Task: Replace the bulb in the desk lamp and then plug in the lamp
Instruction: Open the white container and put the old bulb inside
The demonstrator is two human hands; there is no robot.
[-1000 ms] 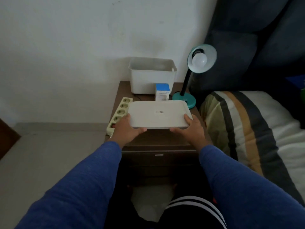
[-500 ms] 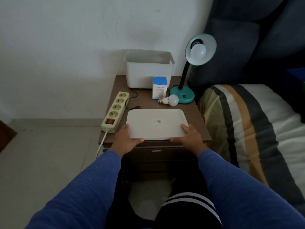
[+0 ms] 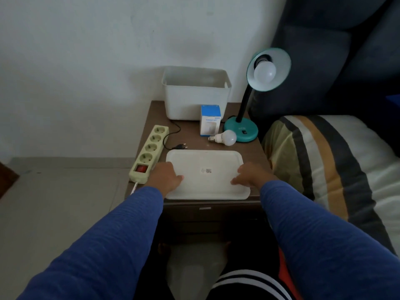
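Observation:
A teal desk lamp (image 3: 241, 131) stands at the back right of the brown nightstand (image 3: 256, 152), with a white bulb (image 3: 264, 72) screwed into its shade. A loose white bulb (image 3: 224, 137) lies beside the lamp base, in front of a blue and white bulb box (image 3: 210, 123). The lamp's black plug (image 3: 180, 146) lies unplugged next to a pale green power strip (image 3: 149, 152). A flat white lid (image 3: 205, 172) rests on the nightstand's front. My left hand (image 3: 166, 177) grips its left edge and my right hand (image 3: 249, 175) grips its right edge.
An open white bin (image 3: 195, 94) stands at the back against the wall. A bed with a striped cover (image 3: 324, 159) and a dark headboard lies close on the right. Grey floor lies to the left. My knees are below the nightstand's drawer front.
Both hands have lowered the white lid from in front of the bin down onto the nightstand's front. The loose bulb, the plug and the power strip have come into sight behind it.

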